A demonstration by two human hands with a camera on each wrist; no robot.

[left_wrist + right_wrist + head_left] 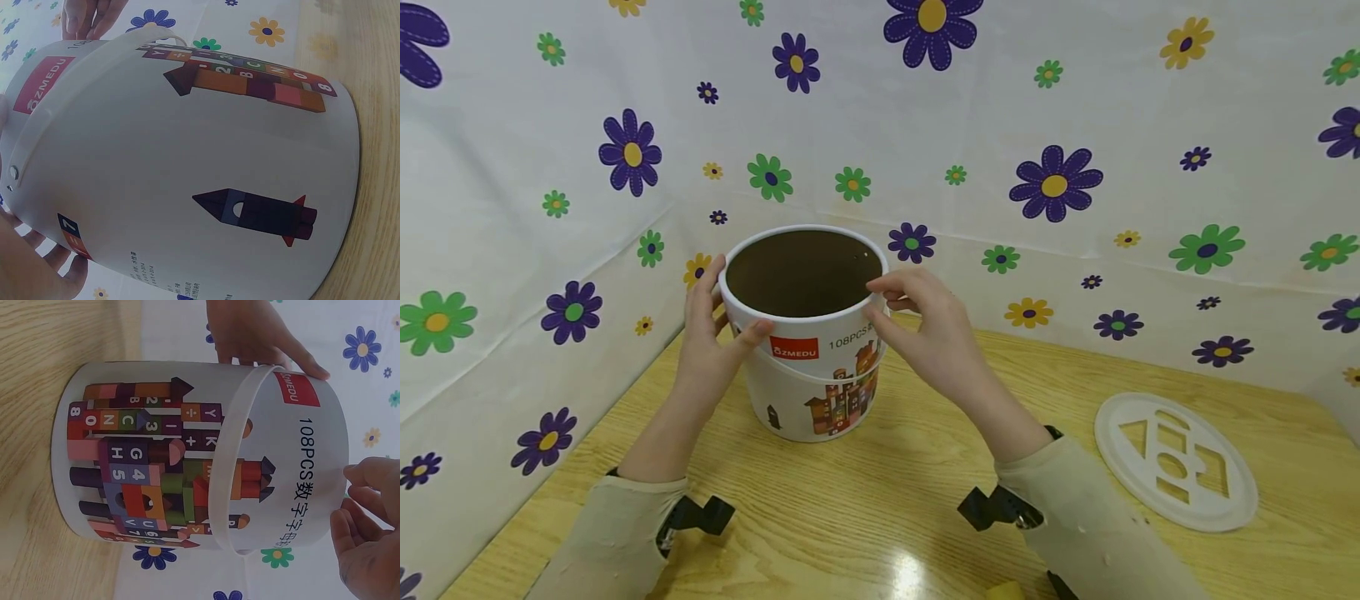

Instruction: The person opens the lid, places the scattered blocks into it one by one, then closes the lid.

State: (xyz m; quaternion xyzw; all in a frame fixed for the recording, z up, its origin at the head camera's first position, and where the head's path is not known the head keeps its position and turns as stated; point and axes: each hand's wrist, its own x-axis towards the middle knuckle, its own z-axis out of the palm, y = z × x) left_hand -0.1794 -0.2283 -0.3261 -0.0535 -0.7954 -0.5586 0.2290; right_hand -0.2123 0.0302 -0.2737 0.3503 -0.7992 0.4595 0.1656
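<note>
A white bucket (808,400) with a thin white handle stands upright on the table. Its side carries a red label and printed pictures of building blocks. The bucket's mouth is uncovered and its dark inside shows, but the bottom is hidden. My left hand (706,342) holds the bucket's left side near the rim, thumb across the front and fingers round the outside. At the right of the rim, my right hand (928,325) pinches the edge between thumb and fingers. The handle (228,462) hangs down against the front.
A round white lid (1180,462) with cut-out shapes lies flat on the wooden table (925,483) to the right. Part of a yellow piece (1005,591) shows at the bottom edge. White flower-patterned cloth (970,125) hangs behind and to the left.
</note>
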